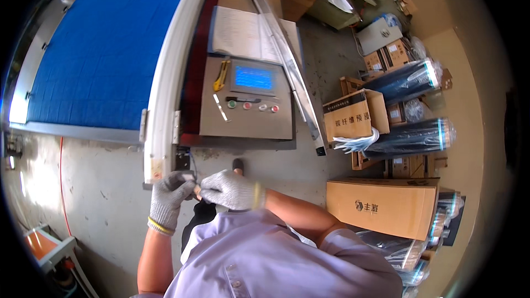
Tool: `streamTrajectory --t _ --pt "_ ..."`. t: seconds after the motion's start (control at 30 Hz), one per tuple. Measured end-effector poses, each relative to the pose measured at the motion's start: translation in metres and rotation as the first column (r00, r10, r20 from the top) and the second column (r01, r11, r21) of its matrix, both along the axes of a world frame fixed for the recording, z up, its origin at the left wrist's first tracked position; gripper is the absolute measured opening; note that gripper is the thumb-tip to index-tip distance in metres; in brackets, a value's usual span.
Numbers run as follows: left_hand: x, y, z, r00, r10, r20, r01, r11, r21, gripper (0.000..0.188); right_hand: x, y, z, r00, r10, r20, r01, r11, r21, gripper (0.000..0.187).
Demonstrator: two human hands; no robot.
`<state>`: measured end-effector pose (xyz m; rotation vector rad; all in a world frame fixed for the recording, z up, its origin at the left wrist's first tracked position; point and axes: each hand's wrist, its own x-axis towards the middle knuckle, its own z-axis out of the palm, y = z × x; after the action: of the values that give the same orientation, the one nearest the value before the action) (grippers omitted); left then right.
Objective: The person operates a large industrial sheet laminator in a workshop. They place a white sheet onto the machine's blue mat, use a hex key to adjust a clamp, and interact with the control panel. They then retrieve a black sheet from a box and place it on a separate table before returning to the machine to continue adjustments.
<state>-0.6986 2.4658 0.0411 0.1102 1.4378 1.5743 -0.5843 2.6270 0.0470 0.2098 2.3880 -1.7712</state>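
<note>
- By the near end of the white rail (168, 77), the gloved left hand (168, 194) is bent narrow, its thumb and fingers closed about a small pale piece (189, 177).
- Just to its right, the gloved right hand (231, 189) reaches toward that piece, fingers bent together and narrow; whether it grips anything, I cannot tell.
- Between the two hands sits the small pale piece, partly hidden by the fingers; its kind is too small to make out.
- Far left, a broad blue sheet (110, 49) stretches along the left side of the rail.
- To the right of the rail, a grey surface (221, 124) carries a lit blue screen (253, 77), with a row of round buttons (247, 106) on its near side.
- Left of the screen lies a yellow cutter (221, 76), and nearer, a thin white strip (220, 107).
- Farther off, an open book (237, 33) lies beyond the screen.
- Off to the right stand an open cardboard box (348, 120), dark plastic-wrapped rolls (411, 138) and, nearer, a larger brown carton (381, 207).
</note>
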Motion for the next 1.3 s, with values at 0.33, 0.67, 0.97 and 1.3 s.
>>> streamTrajectory --t 0.33,0.67,0.97,1.3 --pt "0.034 0.115 -0.014 0.989 -0.070 -0.130 0.062 0.996 -0.070 0.006 0.046 0.104 -0.034 0.924 -0.352 -0.151 0.347 0.936 -0.061 0.014" --pt "0.061 0.220 -0.071 0.972 -0.116 -0.204 0.072 0.975 -0.212 0.031 0.078 0.229 -0.126 0.748 -0.627 -0.219 0.662 0.727 0.181 0.008" --pt "0.058 0.213 -0.086 0.999 0.036 -0.034 -0.043 0.972 -0.230 0.030 0.090 0.351 -0.238 0.918 -0.316 -0.238 0.304 0.179 0.936 0.007" --pt "0.045 0.241 -0.108 0.655 -0.373 -0.657 0.043 0.887 -0.461 0.021 0.055 0.342 -0.207 0.854 -0.413 -0.316 0.482 0.400 0.779 0.007"
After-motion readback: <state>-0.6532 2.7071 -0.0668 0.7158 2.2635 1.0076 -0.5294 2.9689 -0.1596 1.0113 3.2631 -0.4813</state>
